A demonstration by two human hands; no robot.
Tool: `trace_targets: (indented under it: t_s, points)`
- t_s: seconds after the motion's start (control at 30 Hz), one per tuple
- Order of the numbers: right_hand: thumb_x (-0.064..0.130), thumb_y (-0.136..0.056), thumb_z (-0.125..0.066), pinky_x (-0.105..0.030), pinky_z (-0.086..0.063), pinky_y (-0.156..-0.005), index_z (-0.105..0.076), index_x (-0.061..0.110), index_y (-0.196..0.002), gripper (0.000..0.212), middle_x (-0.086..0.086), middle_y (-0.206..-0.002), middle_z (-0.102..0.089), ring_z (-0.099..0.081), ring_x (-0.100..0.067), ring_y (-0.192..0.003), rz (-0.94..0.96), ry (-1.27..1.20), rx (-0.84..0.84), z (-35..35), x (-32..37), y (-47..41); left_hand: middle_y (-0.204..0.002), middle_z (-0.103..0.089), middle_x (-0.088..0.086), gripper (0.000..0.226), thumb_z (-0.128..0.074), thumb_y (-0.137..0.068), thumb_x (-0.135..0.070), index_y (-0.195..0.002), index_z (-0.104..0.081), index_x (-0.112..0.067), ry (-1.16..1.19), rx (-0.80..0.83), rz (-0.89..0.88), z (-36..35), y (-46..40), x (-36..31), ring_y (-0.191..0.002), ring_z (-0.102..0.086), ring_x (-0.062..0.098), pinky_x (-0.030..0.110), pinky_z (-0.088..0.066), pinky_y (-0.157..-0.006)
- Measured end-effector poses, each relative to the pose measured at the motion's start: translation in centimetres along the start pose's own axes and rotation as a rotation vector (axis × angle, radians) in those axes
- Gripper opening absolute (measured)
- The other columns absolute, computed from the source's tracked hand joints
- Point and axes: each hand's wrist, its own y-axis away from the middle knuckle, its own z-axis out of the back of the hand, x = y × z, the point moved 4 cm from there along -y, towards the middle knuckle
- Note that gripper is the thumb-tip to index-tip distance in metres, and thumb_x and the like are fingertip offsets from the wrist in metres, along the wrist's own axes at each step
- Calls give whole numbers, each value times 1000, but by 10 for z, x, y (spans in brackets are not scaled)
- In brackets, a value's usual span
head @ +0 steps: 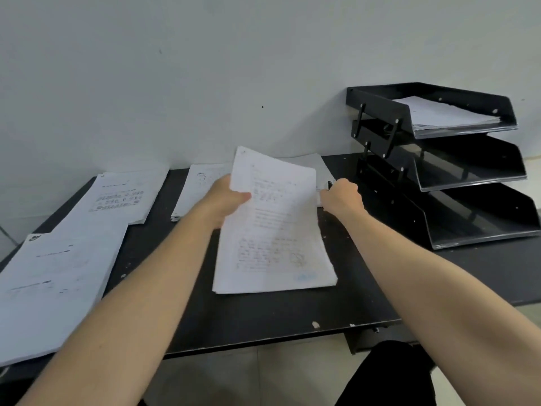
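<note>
Keep the near edge on the desk (263, 317) and square the sheets with both hands before lifting, probably toward the three-tier tray (377, 104) on the right. The sheaf of papers (275, 235) lies between the hands, far end raised. The left hand (225, 197) pinches its left edge, thumb on top. The right hand (342, 194) is curled at its right edge beside a small dark thing (330, 184), perhaps a clip; I cannot tell whether it grips anything.
</note>
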Motion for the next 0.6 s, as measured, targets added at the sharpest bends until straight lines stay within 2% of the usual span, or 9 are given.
trace_targets:
  t_s: [0.13,0.2,0.3,0.33,0.4,0.47,0.5,0.53,0.6]
  points:
    - [22,-98,-60,-31,-44,-58,-60,7,-108,18,-9,-91,-61,-61,-23,-78,-18,153,145,-19,8,8,-123,-70,-1,41,-68,-96,-11,-134,-58,-20,96,-24,-83,52,1,-1,-108,-68,20,42,-57,-90]
    - [21,-98,-59,-34,-47,-67,-60,6,-109,19,-8,-86,-56,-57,-23,-75,-31,241,186,-25,11,9,-121,-71,-2,40,-70,-95,-13,-133,-59,-22,153,-26,-122,64,0,0,-109,-69,20,44,-57,-90]
    - [40,-99,-56,-43,-45,-95,-58,9,-127,42,-11,-114,-62,-60,-31,-108,-35,349,120,-20,20,11,-119,-73,-4,33,-69,-95,-13,-123,-62,-29,221,-43,-195,70,1,0,-108,-70,19,42,-58,-87]
    - [50,-101,-50,-46,-43,-98,-57,10,-129,50,-13,-124,-62,-58,-32,-114,24,286,37,-14,30,13,-118,-73,-5,33,-69,-95,-12,-122,-62,-29,237,-53,-223,72,0,-1,-107,-71,17,40,-59,-86]
    - [62,-105,-31,-41,-43,-87,-58,15,-122,57,-10,-125,-64,-59,-24,-107,178,-164,14,-3,53,19,-117,-73,-6,34,-69,-95,-11,-123,-60,-27,259,-69,-267,76,-2,-2,-104,-72,14,35,-59,-84]
    - [72,-102,-18,-37,-47,-89,-61,16,-132,77,-4,-129,-69,-64,-20,-114,234,-765,370,-4,80,31,-115,-73,-8,33,-69,-95,-10,-121,-59,-29,282,-90,-295,81,-4,-5,-99,-73,8,30,-59,-80]
    - [77,-97,-20,-38,-49,-96,-60,17,-140,83,-3,-134,-69,-65,-21,-122,255,-945,545,-6,92,36,-113,-72,-9,33,-69,-95,-10,-118,-58,-30,294,-113,-307,85,-4,-8,-96,-73,5,27,-59,-77]
    - [77,-92,-31,-40,-51,-101,-59,19,-143,83,-4,-136,-69,-65,-22,-125,271,-1036,620,-9,101,39,-111,-72,-10,32,-69,-95,-9,-115,-57,-30,307,-137,-322,88,-4,-11,-93,-72,2,25,-58,-75]
    - [58,-85,-60,-43,-57,-96,-62,11,-138,71,-8,-129,-73,-70,-28,-120,300,-1066,624,-16,115,41,-110,-72,-9,31,-69,-94,-7,-113,-56,-29,335,-180,-342,95,-4,-14,-92,-73,2,26,-59,-76]
